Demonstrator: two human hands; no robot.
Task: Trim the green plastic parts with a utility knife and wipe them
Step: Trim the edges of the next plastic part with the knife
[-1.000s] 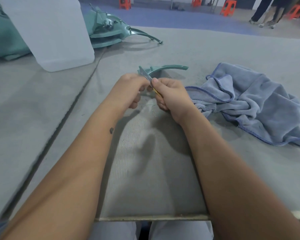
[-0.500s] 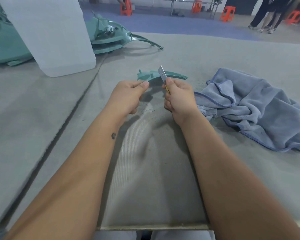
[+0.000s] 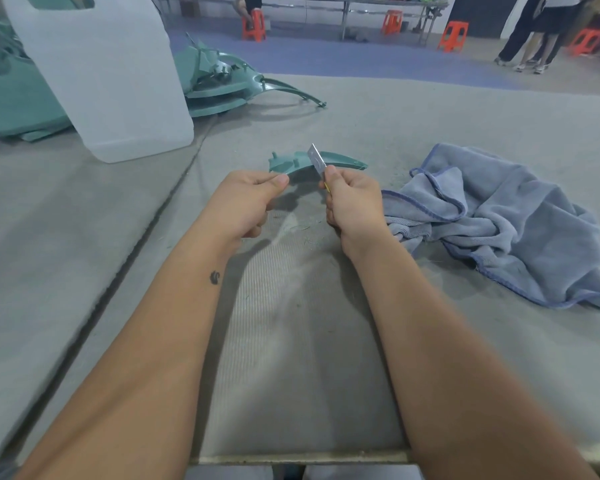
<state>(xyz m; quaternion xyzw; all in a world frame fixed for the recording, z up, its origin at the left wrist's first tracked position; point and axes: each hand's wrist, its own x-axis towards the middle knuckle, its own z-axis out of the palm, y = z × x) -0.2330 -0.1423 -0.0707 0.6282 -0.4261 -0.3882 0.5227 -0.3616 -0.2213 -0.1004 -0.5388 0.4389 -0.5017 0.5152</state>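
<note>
A curved green plastic part (image 3: 293, 163) is held above the middle of the grey tabletop (image 3: 413, 119), its left end pinched between the thumb and curled fingers of the left hand (image 3: 248, 199). The right hand (image 3: 354, 199) grips a utility knife (image 3: 318, 161), its bare blade pointing up and lying across the part's middle. A crumpled blue cloth (image 3: 499, 216) lies toward the right edge, and a white plastic jug (image 3: 108, 74) and a pile of green parts (image 3: 219, 83) sit near the far left corner.

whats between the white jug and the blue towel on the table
In the head view, the curved green part held by the left hand, and the knife blade in the right hand.
</note>
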